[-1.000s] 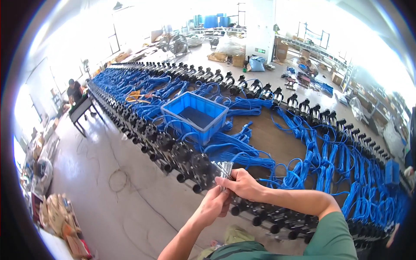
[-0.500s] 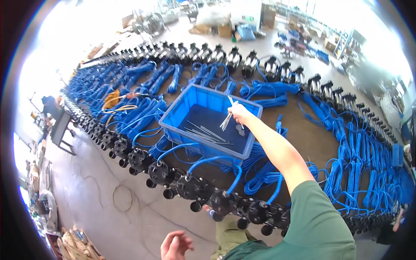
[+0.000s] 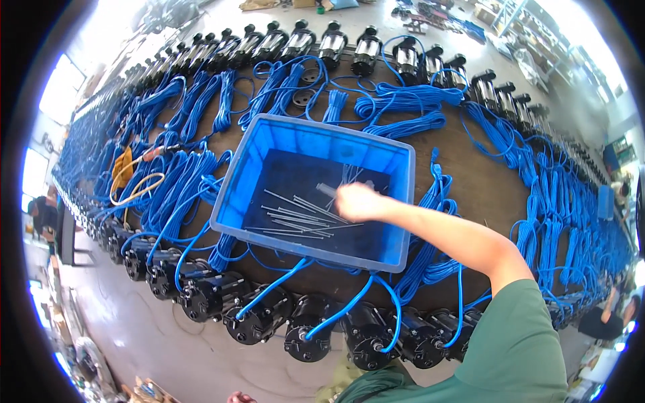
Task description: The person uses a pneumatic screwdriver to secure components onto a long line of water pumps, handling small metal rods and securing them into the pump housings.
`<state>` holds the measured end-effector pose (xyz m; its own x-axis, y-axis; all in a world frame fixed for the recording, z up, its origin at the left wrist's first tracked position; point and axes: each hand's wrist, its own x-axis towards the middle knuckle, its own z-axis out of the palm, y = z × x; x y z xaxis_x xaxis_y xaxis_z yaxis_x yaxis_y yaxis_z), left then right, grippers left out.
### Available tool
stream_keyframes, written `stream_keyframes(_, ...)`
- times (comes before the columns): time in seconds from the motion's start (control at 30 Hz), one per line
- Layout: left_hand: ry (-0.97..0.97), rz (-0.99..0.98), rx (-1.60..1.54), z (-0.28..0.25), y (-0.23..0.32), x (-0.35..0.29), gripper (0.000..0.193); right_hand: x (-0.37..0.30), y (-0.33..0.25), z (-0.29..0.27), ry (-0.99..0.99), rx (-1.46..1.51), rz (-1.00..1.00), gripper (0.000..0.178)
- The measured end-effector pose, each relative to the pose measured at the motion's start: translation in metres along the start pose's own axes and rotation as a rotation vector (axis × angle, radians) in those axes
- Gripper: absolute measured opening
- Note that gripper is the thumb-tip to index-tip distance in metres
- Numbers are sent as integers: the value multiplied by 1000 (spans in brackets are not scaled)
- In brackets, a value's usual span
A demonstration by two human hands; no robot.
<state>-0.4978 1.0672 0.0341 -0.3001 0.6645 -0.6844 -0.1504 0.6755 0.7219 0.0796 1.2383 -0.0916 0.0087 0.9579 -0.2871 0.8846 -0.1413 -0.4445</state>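
Observation:
My right hand (image 3: 357,201) reaches into a blue plastic bin (image 3: 236,176) that sits on a long brown table. The hand is blurred and closed like a fist, with a few thin metal rods (image 3: 351,176) fanning out from it above the bin floor. Several more loose metal rods (image 3: 295,216) lie on the bin's dark bottom, left of the hand. Only a sliver of my left hand (image 3: 238,397) shows at the lower edge, too little to tell its state.
Coiled blue cables (image 3: 191,114) cover the table (image 3: 480,181) around the bin. Black pump motors (image 3: 306,329) line the near edge and another row (image 3: 332,43) the far edge. Yellow cable (image 3: 131,188) lies at left. Other people stand at far left (image 3: 41,215) and lower right (image 3: 608,316).
My right hand carried the rods from the table's near edge out over the bin and has now dropped down into it. My left hand has sunk to the lower edge.

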Motion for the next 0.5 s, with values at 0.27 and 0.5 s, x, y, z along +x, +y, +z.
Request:
stream_keyframes(0.27, -681, 799, -183, 127, 177, -76, 35, -29, -45, -1, -105, 170, 52, 34)
stream_keyframes(0.5, -1067, 1044, -501, 130, 216, -215, 59, -122, -74, -98, 75, 801, -24, 22)
